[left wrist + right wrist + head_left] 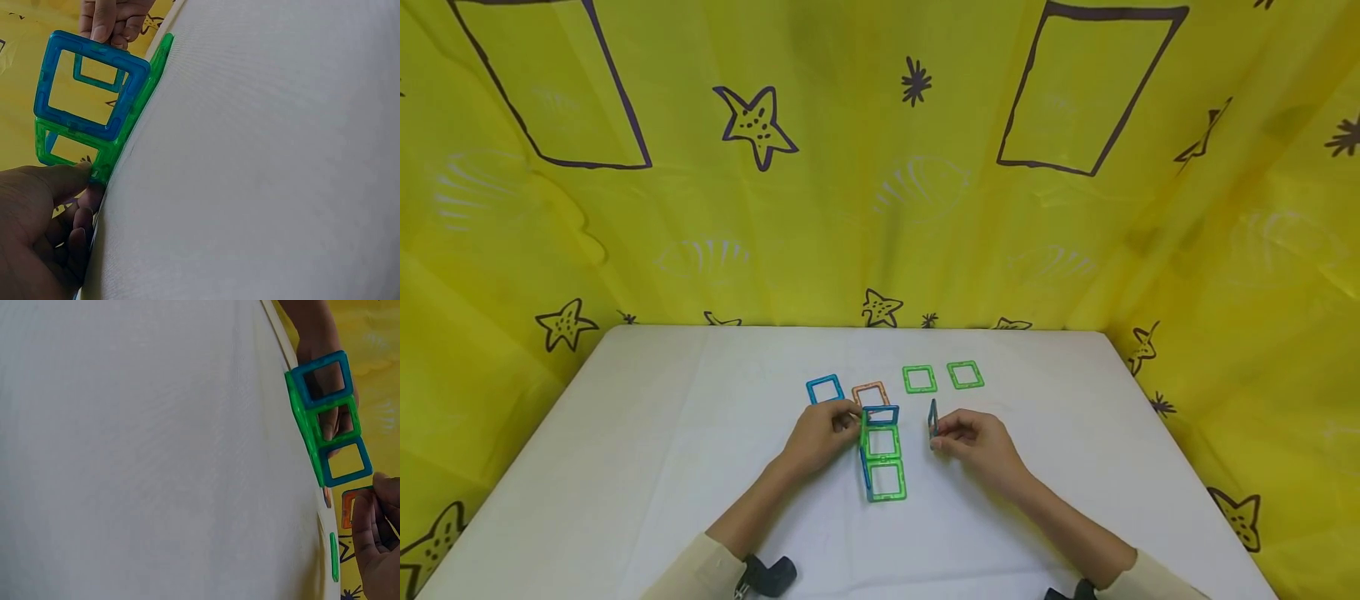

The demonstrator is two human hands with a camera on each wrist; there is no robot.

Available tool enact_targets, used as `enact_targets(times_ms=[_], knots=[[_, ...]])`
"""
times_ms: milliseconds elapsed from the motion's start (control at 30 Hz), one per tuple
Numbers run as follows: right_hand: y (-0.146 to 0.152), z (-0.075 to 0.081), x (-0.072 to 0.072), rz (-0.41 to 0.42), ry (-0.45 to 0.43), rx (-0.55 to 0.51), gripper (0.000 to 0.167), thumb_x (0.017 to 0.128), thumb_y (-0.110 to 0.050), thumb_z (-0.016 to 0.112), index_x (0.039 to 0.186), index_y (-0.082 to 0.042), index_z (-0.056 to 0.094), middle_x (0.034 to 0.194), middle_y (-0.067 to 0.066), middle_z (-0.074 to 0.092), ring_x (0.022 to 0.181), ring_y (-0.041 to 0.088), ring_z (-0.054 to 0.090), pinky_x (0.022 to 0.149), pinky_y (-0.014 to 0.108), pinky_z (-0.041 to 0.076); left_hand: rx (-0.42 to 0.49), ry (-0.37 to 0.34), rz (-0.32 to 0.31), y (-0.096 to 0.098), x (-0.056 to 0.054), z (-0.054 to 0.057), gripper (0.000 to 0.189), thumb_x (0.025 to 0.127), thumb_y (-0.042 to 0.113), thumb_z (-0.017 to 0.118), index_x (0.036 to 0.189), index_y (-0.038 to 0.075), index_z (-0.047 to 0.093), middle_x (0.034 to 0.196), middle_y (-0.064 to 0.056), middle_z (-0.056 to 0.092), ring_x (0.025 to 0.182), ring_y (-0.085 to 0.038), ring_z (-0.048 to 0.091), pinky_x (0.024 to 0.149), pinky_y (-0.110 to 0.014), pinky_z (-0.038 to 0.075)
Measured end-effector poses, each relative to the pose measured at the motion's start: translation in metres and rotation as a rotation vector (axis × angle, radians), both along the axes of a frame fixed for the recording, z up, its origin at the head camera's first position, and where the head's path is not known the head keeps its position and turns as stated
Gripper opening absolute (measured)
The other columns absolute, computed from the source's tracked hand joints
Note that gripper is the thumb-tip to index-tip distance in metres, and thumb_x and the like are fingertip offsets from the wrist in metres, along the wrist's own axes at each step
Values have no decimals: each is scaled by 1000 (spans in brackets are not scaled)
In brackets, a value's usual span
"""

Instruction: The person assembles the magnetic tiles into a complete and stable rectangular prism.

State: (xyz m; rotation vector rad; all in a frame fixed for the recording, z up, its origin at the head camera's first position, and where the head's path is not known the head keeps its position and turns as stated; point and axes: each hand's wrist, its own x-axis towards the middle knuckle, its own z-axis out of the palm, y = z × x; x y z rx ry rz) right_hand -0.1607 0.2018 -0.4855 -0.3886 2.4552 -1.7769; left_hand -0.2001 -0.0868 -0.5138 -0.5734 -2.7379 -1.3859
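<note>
In the head view, two green magnetic tiles point(887, 498) lie joined flat on the table. Along their left side stand an upright green tile point(863, 433) and a nearer upright blue tile point(866, 475); another blue tile point(881, 408) stands across the far end. My left hand point(822, 437) holds the upright green tile at its left edge, the thumb on its frame in the left wrist view. To the right of the joined tiles, my right hand point(981, 446) pinches a dark bluish tile point(933, 421) upright, apart from them.
Behind the joined tiles lie a blue tile point(825, 377), an orange tile point(870, 385) and two loose green tiles point(920, 392), spread left to right. The white-covered table point(700, 400) is backed by a yellow patterned curtain point(835, 208), which also hangs at both sides.
</note>
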Motion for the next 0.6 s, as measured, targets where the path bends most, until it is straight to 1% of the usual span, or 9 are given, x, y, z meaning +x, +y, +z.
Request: enact_targets(times_ms=[133, 333, 600], knots=[[-9, 0, 4, 31, 5, 7, 14, 89, 1, 81, 99, 5, 73, 96, 13, 75, 79, 14, 69, 68, 24, 55, -5, 0, 4, 0, -1, 1, 19, 92, 1, 70, 106, 8, 79, 80, 7, 66, 73, -10, 55, 67, -26, 46], [-21, -1, 6, 53, -4, -24, 14, 88, 4, 81, 99, 5, 73, 99, 14, 76, 81, 15, 71, 70, 25, 57, -8, -2, 15, 1, -2, 2, 19, 91, 2, 69, 107, 8, 79, 80, 7, 65, 73, -10, 54, 67, -26, 45], [-32, -3, 9, 79, -16, -30, 14, 89, 3, 81, 101, 6, 72, 102, 16, 75, 83, 17, 71, 71, 24, 57, -9, -23, 20, 0, 0, 1, 18, 92, 2, 71, 107, 8, 79, 80, 7, 65, 73, -11, 55, 67, -26, 46]])
